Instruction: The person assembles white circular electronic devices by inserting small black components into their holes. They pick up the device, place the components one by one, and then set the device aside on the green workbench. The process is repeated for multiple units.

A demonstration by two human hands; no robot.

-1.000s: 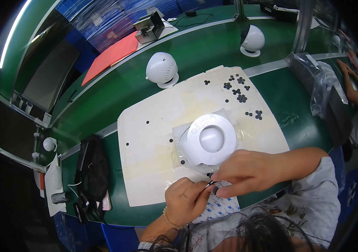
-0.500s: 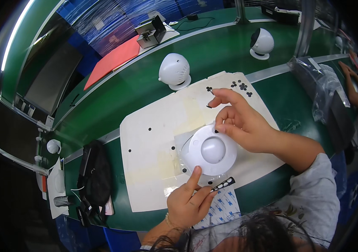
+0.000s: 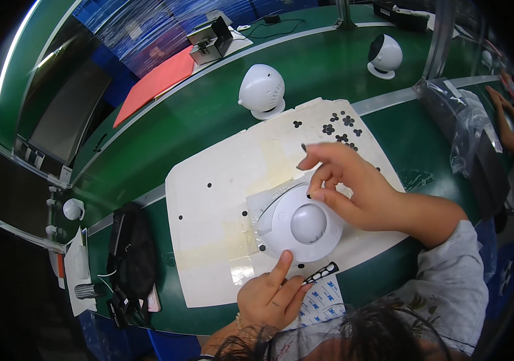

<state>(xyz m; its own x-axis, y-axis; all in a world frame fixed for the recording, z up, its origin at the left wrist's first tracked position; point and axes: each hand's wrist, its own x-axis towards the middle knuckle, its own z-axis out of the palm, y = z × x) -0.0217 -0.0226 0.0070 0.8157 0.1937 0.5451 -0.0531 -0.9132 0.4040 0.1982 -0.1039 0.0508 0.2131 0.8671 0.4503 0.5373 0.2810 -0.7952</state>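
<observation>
A white round device (image 3: 282, 231) lies base up with a shiny domed centre, on a thin clear plastic sheet. My left hand (image 3: 267, 301) lays its index fingertip on the near rim, while its other fingers grip a narrow black strip (image 3: 320, 274) with white oval holes. Over the far right of the base, my right hand (image 3: 356, 186) has its thumb and a finger closed at a small black round pad (image 3: 309, 196) against the rim. Its upper fingers point away to the left, with dark spots at their tips that I cannot make out.
Beneath the device is a white board (image 3: 202, 240) with scattered black dots and black clusters (image 3: 329, 129). White rounded devices (image 3: 261, 90) stand beyond it. A black bag (image 3: 130, 256) lies left, plastic-wrapped items (image 3: 455, 114) right. Blue-printed backing paper (image 3: 323, 301) lies near my left hand.
My right hand has lowered slightly, its thumb still at the far rim. More black clusters show on the board's far right. The whole view has shifted a little.
</observation>
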